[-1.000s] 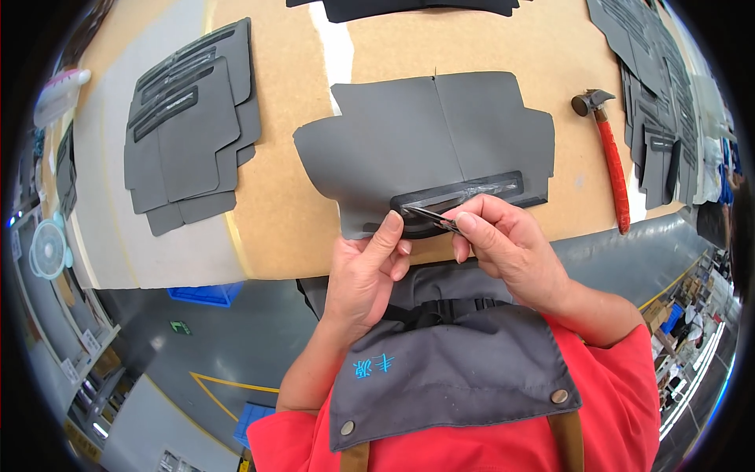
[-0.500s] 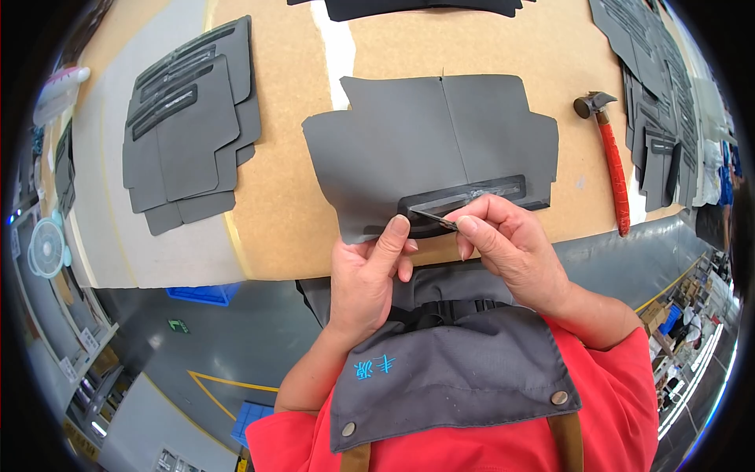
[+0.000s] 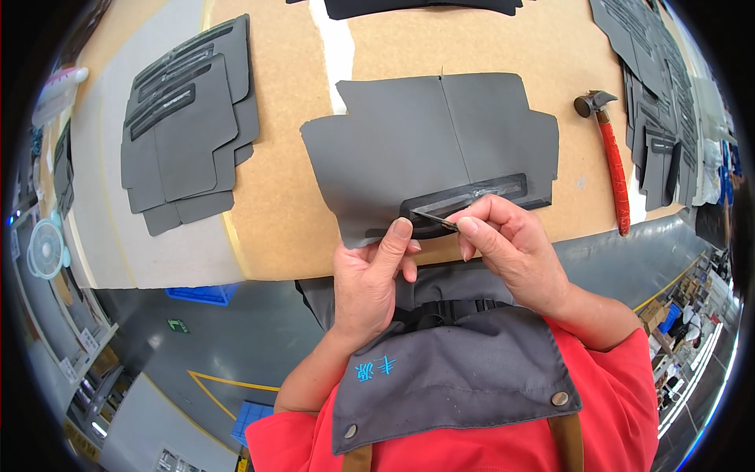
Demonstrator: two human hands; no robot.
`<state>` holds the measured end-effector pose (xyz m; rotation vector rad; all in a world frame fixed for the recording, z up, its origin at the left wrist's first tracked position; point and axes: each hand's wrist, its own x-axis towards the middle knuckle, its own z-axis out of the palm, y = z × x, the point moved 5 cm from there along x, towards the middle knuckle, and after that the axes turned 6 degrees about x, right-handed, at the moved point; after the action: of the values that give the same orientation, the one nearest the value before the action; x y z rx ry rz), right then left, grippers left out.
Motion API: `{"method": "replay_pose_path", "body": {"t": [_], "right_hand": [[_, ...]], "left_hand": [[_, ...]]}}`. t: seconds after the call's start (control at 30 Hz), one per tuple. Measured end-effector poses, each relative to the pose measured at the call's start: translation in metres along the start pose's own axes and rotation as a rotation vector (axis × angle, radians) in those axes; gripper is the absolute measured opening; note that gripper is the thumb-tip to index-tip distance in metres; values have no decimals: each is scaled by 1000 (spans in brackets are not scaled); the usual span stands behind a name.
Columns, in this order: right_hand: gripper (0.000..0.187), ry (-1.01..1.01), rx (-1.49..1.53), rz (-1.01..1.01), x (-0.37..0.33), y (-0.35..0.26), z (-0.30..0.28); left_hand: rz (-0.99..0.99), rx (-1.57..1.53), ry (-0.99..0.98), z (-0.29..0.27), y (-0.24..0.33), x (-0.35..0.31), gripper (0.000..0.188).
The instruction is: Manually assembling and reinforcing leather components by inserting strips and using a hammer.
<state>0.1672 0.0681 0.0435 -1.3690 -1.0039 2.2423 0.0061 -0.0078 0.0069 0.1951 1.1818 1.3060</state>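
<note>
A dark grey cut panel point(image 3: 393, 149) lies on the table before me, its near left corner lifted over the edge. My left hand point(image 3: 370, 275) pinches that corner, thumb on top and fingers underneath. Along the panel's near side runs a black strip-shaped frame point(image 3: 503, 187) with a shiny, lighter middle. Between the thumb and fingers of my right hand point(image 3: 507, 248) is a slim pointed metal tool point(image 3: 434, 219); its exact kind is unclear. The tip points left and meets the left end of the strip, close to my left thumb. My right fingers cover the tool's rear part.
A claw hammer point(image 3: 609, 161) with a red handle lies right of the panel. Similar grey panels are stacked at the left point(image 3: 193, 134) and far right point(image 3: 657, 86). A black piece point(image 3: 417, 6) lies at the far edge. The table's near edge point(image 3: 291, 271) runs just before my body.
The panel's left side has shifted very slightly left and down with my left hand. My right hand keeps nearly the same place, the tool tip still at the strip's left end.
</note>
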Motion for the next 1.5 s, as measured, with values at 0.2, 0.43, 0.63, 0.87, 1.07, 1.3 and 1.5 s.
{"method": "replay_pose_path", "body": {"t": [0.2,0.43,0.63,0.87,1.07,1.3,1.5], "right_hand": [[20,1,-18,-8,-1,1,0],[20,13,-27,-80,0,7,-2],[19,19,-17,-113,1,8,-2],[18,-6,22,-6,-2,5,-6],[10,128,-575,-367,2,-33,-59],[10,-194,-581,-490,8,22,-15],[20,-11,-877,-895,35,-50,-12]], "left_hand": [[9,-20,-9,1,-2,-1,11],[-1,-19,11,2,-3,-2,13],[-3,-6,22,3,-2,-3,14],[-36,23,56,2,-2,-1,15],[-78,917,-262,-13,96,73,41],[566,1269,-353,82,114,158,44],[648,1329,6,3,120,93,54]]}}
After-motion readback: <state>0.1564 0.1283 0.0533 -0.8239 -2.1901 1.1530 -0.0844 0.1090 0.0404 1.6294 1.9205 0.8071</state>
